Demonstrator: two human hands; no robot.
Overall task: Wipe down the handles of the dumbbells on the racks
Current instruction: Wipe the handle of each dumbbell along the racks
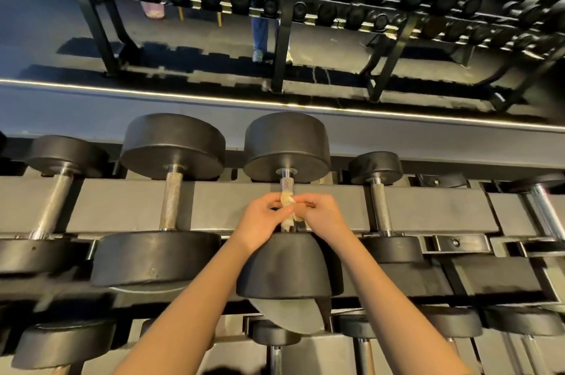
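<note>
A large black dumbbell (287, 145) lies on the top tier of the rack (122, 206), straight in front of me. Its knurled steel handle (286, 183) shows only near the far head. A small pale cloth (287, 201) is wrapped around the handle's middle. My left hand (260, 218) pinches the cloth from the left and my right hand (321, 215) pinches it from the right, fingertips meeting over the handle. The near part of the handle is hidden by the cloth and my hands.
Another large dumbbell (171, 200) lies to the left, smaller ones (380, 206) to the right and far left. A lower tier holds more dumbbells (275, 341). A mirror (275, 23) behind the rack reflects the racks and a person's legs.
</note>
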